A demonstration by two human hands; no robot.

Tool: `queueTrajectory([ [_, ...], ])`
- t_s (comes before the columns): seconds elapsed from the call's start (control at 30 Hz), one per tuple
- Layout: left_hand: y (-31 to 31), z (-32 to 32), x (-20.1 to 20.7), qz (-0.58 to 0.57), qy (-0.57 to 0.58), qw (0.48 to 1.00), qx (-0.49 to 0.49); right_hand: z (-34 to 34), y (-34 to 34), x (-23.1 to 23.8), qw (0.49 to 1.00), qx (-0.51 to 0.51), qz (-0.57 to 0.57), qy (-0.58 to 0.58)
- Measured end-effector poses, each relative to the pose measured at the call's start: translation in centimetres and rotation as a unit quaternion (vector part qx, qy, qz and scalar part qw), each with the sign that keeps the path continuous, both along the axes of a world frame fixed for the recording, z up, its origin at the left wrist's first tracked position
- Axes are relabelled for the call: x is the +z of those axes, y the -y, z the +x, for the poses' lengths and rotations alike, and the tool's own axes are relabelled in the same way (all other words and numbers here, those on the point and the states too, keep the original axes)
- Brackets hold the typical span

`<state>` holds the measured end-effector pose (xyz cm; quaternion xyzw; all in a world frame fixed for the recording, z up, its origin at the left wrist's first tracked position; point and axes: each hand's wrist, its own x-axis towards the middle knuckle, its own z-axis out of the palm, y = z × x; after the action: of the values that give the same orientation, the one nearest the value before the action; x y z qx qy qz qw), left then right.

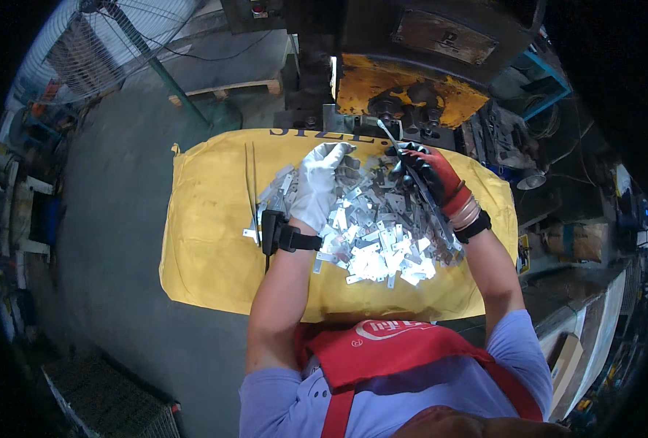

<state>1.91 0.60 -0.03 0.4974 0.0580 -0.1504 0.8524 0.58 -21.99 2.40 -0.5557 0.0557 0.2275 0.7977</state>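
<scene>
On the cloth (207,241), metal plates (386,252) lie beside the fingers (331,155) and nearer the body (411,387); beyond the fingers stands a machine (426,80), far left of them a fan (94,55).

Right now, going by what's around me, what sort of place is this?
Probably a metalworking shop: a pile of small flat silver metal pieces, a heavy dark machine with a worn yellow metal front, and a large wire-caged fan on a green pole.

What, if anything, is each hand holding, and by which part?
The right hand grips a long thin tool around its middle; whether the left hand holds anything can't be told.
</scene>
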Motion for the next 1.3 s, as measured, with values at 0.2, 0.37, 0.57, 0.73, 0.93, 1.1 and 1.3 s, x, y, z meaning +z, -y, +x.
queueTrajectory([
  [0.2,0.1,-0.6,0.8,0.014,-0.013,1.0,0.006,1.8,0.3,-0.7,0.998,0.01,0.013,0.056],
  [0.37,0.3,-0.3,0.3,-0.008,-0.023,1.0,0.013,-2.4,-0.3,0.8,1.0,0.024,0.011,0.009],
  [0.57,0.2,-0.7,0.7,0.011,-0.002,1.0,0.001,-2.5,-0.2,2.0,0.997,0.049,0.032,0.043],
  [0.73,0.2,-0.4,0.5,0.032,0.005,0.999,0.0,1.1,0.6,-1.5,0.993,0.058,0.014,0.099],
  [0.93,0.3,-0.3,0.3,0.008,-0.017,1.0,0.009,0.1,-0.4,-0.4,0.994,0.018,0.101,0.045],
  [1.1,0.3,-0.4,0.7,0.006,-0.001,1.0,0.011,-6.6,-1.3,3.3,0.978,0.015,-0.156,0.134],
  [1.3,0.0,-0.7,0.2,0.011,0.021,0.999,0.024,-14.7,-1.5,11.2,0.974,-0.012,-0.143,0.173],
])
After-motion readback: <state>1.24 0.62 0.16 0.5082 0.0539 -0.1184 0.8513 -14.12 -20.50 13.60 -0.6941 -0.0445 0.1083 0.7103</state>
